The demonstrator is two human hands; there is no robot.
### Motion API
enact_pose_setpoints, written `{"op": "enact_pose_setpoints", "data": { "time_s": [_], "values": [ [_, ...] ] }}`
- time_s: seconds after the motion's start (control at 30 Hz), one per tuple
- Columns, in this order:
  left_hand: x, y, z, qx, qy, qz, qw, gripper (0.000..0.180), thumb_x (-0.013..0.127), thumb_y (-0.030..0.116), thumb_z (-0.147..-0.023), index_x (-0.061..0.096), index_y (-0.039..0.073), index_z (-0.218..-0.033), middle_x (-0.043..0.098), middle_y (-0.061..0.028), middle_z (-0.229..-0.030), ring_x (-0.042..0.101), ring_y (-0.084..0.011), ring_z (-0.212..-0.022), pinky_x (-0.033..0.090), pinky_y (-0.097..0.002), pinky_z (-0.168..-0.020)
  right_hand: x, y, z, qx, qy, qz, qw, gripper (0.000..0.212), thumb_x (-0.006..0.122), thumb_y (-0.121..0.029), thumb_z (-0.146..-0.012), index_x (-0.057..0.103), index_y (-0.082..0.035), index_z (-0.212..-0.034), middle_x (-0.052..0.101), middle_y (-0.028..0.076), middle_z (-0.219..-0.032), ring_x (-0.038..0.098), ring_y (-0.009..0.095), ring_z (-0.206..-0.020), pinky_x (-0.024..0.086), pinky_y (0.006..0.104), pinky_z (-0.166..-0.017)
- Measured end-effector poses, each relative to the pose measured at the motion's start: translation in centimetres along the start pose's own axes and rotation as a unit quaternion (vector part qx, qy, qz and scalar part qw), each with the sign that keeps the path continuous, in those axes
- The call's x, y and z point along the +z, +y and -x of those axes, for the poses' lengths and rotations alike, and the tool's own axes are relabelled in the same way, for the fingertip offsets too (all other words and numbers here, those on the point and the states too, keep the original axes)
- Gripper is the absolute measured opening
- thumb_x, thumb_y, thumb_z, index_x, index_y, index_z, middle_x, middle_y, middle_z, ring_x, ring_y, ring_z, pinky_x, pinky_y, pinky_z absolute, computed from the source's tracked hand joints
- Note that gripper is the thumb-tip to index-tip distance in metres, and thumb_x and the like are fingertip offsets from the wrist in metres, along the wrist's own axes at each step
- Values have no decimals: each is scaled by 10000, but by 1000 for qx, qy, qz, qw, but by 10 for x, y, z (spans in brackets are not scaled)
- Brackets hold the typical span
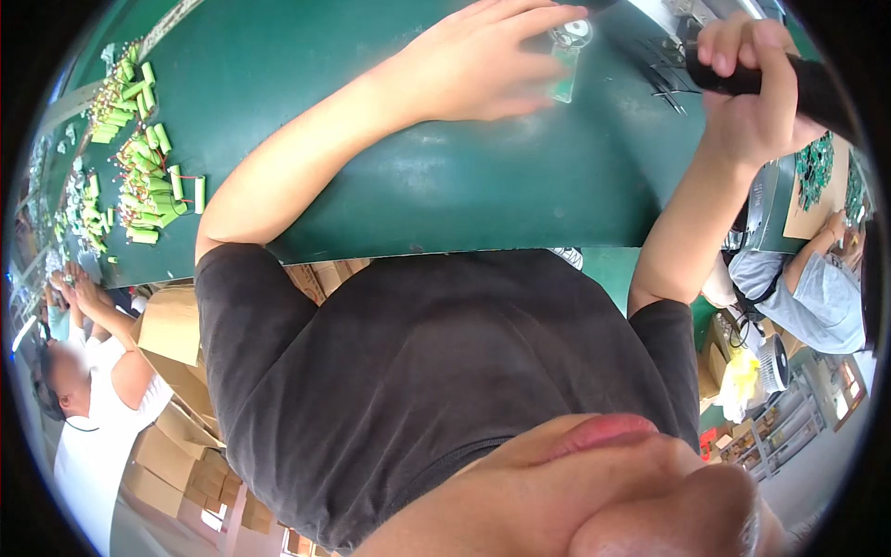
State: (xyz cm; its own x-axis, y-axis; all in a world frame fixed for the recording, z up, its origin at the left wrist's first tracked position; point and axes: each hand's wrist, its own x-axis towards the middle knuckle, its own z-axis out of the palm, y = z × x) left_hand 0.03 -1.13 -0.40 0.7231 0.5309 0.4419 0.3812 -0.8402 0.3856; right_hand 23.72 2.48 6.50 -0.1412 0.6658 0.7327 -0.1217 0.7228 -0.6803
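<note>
My left hand (492,65) reaches across the green table to a small clear plastic case (563,79) with a white round part (577,31) at its far end. The index finger lies over that end, while the other fingers, smeared by motion, are at the case's left side. My right hand (756,93) is wrapped round a thick black handle (733,79), raised at the right. What that handle belongs to is hard to make out. Thin dark leads or pins (670,88) lie on the table left of the right hand.
Several green cylindrical cells (153,186) with red wires lie in piles at the table's left. Green circuit boards (815,172) rest on cardboard at the far right. Co-workers sit left (121,381) and right (798,288). Cardboard boxes (172,325) stand below the table's left edge.
</note>
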Motion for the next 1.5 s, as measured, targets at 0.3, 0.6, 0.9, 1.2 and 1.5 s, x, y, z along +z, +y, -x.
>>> {"op": "enact_pose_setpoints", "data": {
  "time_s": [0.3, 0.6, 0.9, 1.2, 1.5],
  "values": [
    [3, -3, 2, 1, 13, 17, 1000, 242, 791, 209, -800, 737, 65, -987, 486, -269, -1458, 506, -397, -1315, 457, -451, -1060, 35, 20, 36, 11, 14, -106, 994, 612, 553, -2, -986, 257, -94, -1514, 484, 39, -719, 477, 141, -519, 469, 306, -518],
    [5, -5, 1, 4, 10, 11, 1000, 236, 785, 206, -810, 731, 67, -992, 485, -265, -1443, 494, -404, -1310, 444, -473, -1073, 53, 30, 42, 24, 59, -81, 995, 586, 586, 29, -965, 274, -51, -1455, 490, 41, -670, 470, 141, -495, 454, 294, -512],
    [10, -3, 2, 0, 33, 45, 998, 216, 792, 181, -792, 730, 87, -975, 501, -271, -1385, 500, -435, -1265, 450, -484, -1061, 53, 39, 28, 56, 14, -80, 995, 546, 614, 80, -896, 382, 16, -1386, 575, 53, -713, 522, 109, -516, 431, 236, -516],
    [9, -5, 1, 11, 30, 67, 997, 194, 801, 164, -772, 738, 85, -936, 532, -255, -1340, 519, -428, -1232, 461, -483, -1042, 54, 39, 31, 79, -22, -33, 996, 519, 629, 108, -880, 435, 26, -1355, 567, 15, -698, 517, 67, -526, 401, 202, -510],
    [6, -2, -2, 8, 38, 64, 997, 198, 804, 165, -770, 761, 100, -953, 522, -261, -1372, 522, -428, -1234, 461, -487, -1041, 52, 36, 40, 56, 26, -41, 997, 541, 616, 96, -896, 380, 7, -1375, 576, 51, -725, 516, 87, -530, 435, 221, -526]
  ]
}}
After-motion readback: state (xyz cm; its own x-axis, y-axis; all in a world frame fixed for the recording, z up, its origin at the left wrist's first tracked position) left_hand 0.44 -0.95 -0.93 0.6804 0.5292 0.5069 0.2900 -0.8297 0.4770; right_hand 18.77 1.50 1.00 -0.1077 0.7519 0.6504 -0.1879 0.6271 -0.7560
